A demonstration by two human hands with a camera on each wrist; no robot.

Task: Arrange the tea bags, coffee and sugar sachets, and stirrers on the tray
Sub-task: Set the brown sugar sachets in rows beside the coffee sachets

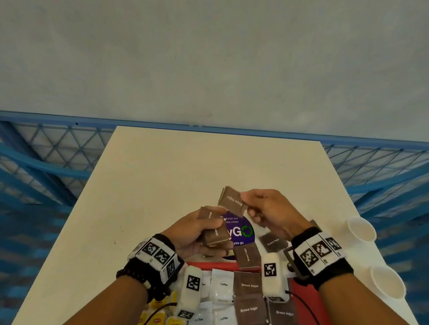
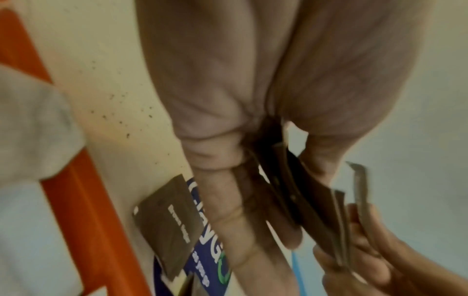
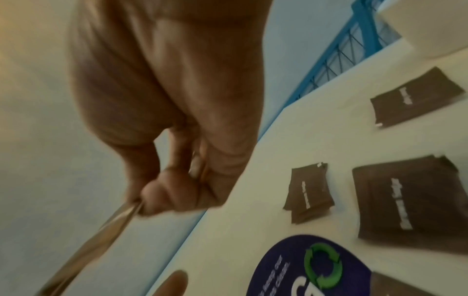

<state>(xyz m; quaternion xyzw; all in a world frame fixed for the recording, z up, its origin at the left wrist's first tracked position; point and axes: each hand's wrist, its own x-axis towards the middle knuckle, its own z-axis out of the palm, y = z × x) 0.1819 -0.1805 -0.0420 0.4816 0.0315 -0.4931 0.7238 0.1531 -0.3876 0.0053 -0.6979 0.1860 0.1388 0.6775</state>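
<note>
Above the white table, my left hand [image 1: 202,232] grips a small stack of brown sugar sachets [image 1: 213,229], seen edge-on in the left wrist view as brown sachets [image 2: 306,202]. My right hand [image 1: 256,207] pinches another couple of brown sugar sachets [image 1: 232,201] by one end, just right of and above the left-hand stack. The red tray [image 1: 304,300] lies near me; in it are yellow tea bags [image 1: 159,321], white coffee sachets [image 1: 222,286] and brown sugar sachets [image 1: 250,311] in rows. No stirrers are visible.
Loose brown sugar sachets [image 3: 309,192] lie on the table beside a purple round sticker [image 1: 240,232]. Two white paper cups [image 1: 362,228] stand at the table's right edge. A blue mesh railing [image 1: 32,158] runs behind the table.
</note>
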